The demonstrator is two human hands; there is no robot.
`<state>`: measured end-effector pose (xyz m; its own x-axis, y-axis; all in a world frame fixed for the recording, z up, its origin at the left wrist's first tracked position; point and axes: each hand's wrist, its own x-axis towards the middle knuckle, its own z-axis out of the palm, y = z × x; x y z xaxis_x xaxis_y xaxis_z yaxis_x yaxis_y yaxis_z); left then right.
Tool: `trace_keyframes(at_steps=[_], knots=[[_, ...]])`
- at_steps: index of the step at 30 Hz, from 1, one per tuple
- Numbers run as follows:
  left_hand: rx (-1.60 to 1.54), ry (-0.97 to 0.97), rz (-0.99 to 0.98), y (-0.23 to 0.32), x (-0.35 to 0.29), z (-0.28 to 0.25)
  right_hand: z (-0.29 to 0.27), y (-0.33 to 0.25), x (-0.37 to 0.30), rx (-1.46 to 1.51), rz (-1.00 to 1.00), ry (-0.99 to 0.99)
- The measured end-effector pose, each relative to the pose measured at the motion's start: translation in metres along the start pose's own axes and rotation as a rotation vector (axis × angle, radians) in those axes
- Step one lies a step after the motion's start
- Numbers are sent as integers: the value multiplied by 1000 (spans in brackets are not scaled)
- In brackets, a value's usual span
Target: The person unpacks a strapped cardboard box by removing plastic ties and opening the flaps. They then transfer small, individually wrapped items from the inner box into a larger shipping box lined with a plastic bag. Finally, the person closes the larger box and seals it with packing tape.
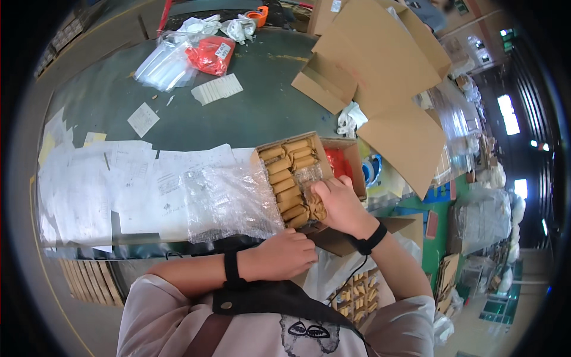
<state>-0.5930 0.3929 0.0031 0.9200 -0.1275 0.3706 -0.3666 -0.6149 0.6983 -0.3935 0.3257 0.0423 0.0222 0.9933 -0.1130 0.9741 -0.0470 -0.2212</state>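
Left hand (284, 254), curled, placed at carton's (320, 156) near edge; whether anything is held cannot be told. Right hand (342, 205), fingers bent narrow, laid on paper-wrapped rolls (282, 177) packed in the carton, which is set by the worktop's (178, 119) near edge, toward its right end, with bubble wrap (229, 199) spread alongside. Red bag (208, 56) placed near worktop's far edge.

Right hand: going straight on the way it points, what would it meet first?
The right hand would likely meet the brown paper-wrapped cylinders inside the open tan cardboard box; exact depth there is unclear.
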Motion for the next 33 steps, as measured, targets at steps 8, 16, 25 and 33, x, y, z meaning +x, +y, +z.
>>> trace_keyframes(at_steps=[8, 16, 25, 33], knots=[[-525, 107, -414, 11, 10, -24, -51, 11, 1, 767, 226, -124], [-1796, 242, -541, 50, 97, 3, -70, -46, -93, 607, 376, 301], [-1827, -680, -936, 142, 138, 144, -60, -98, -348, 1122, 1082, 430], [-958, -913, -1306, 109, 85, 329, 192, -68, -469, 445, 1640, -195]])
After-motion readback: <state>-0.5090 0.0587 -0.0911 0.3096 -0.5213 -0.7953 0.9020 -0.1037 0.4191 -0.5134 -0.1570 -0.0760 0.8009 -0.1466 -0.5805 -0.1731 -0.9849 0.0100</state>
